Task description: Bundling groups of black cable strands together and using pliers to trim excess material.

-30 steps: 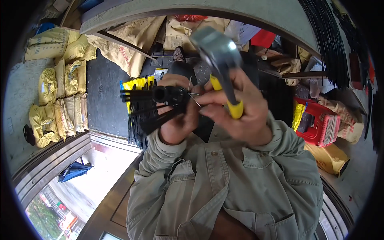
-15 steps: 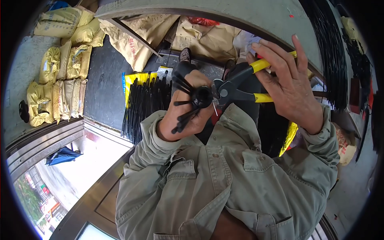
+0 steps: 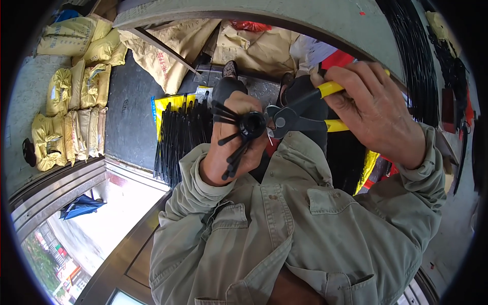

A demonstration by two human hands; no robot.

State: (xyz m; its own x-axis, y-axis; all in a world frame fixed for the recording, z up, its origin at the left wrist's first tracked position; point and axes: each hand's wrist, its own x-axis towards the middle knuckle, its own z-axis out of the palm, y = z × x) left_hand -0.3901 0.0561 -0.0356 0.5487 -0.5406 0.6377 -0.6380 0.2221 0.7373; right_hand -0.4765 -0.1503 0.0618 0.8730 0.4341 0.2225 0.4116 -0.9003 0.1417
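Two hands (image 3: 375,109), one yellow-handled cutter (image 3: 285,118)

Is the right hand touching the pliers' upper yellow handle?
Touching: the head view shows the right hand wrapped over the upper yellow handle, hiding its middle.

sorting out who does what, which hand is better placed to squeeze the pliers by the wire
Right, I'd say: the right hand is on the pliers, handles spread, with their head beside the wire. The left hand looks busy gripping the black bundle.
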